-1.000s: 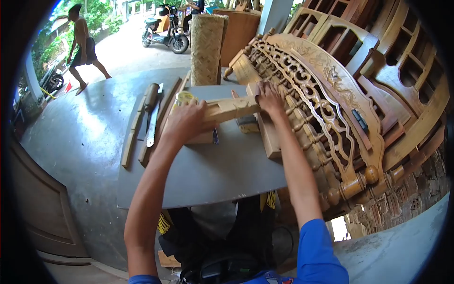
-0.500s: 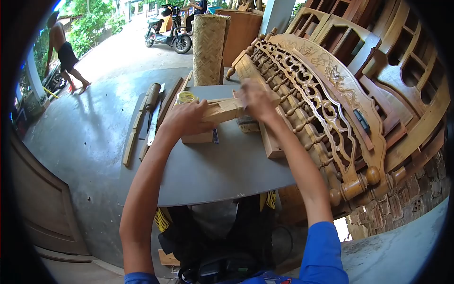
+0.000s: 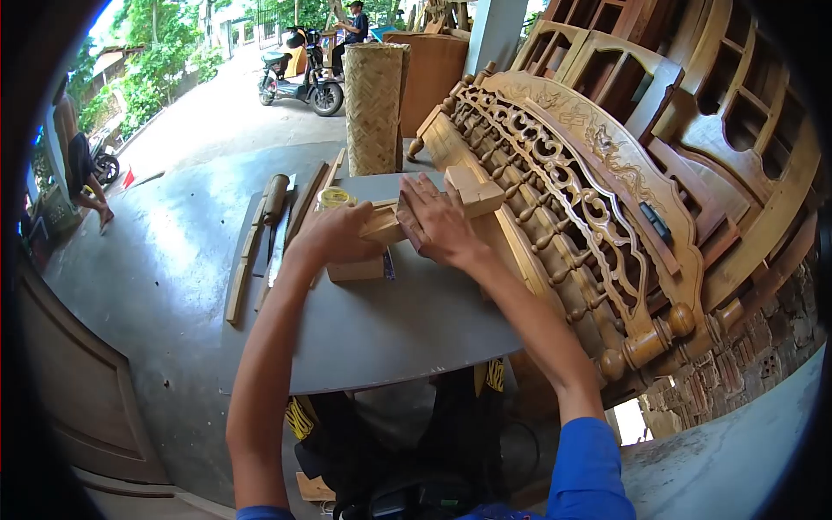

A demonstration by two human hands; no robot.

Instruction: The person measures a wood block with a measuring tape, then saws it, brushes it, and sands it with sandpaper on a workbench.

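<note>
A pale length of wood (image 3: 380, 228) slants across the table, a notched block shape at its far right end. My left hand (image 3: 336, 232) is closed round its near left end. Over the middle of the wood lies my right hand (image 3: 440, 224), fingers pressed together, holding a brown sheet (image 3: 409, 227) that looks like sandpaper against it; the palm hides most of the sheet. Below my left hand a small wooden block (image 3: 355, 269) rests on the table, and a yellow tape roll (image 3: 334, 198) sits just behind that hand.
On the grey table's (image 3: 390, 338) left side lie a handsaw (image 3: 279, 251) and wooden strips (image 3: 245, 260). Carved wooden panels (image 3: 598, 165) lean along the right. A woven bamboo roll (image 3: 374, 108) stands behind the table. A person (image 3: 76, 156) walks at far left; a scooter (image 3: 303, 78) is parked beyond.
My right hand has moved from the far right end of the wood back toward my left hand, uncovering the notched end. My left hand keeps its hold. The person at left has moved further left.
</note>
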